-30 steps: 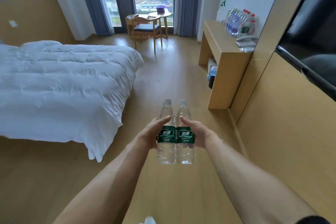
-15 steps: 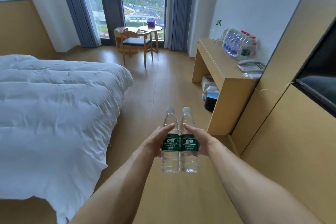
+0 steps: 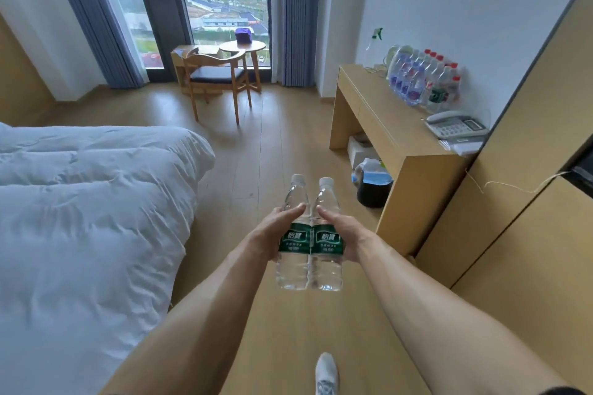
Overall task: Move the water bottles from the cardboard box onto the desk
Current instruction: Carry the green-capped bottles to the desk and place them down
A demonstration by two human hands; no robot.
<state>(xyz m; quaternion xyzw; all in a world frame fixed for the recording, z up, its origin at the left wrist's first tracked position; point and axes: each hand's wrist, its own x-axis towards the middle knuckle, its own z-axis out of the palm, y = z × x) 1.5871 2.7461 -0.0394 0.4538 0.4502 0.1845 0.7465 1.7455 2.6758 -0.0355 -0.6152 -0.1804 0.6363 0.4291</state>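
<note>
Carrying step: left hand and right hand each grip a bottle; next, setting them on the counter beside the stored bottles

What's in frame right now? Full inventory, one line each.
held water bottles: 2, clear with green labels, side by side between the hands
desk: 1, light wood, right wall
bottle cluster: many, clear, red and white caps, back of desk
telephone: 1, grey, desk's near end
bin: 1, dark, under desk
bed: 1, white duvet, left
chair: 1, wood, by window
round table: 1, wood, by window
shoe: 1, white, bottom edge
left hand: grips left bottle
right hand: grips right bottle
</note>
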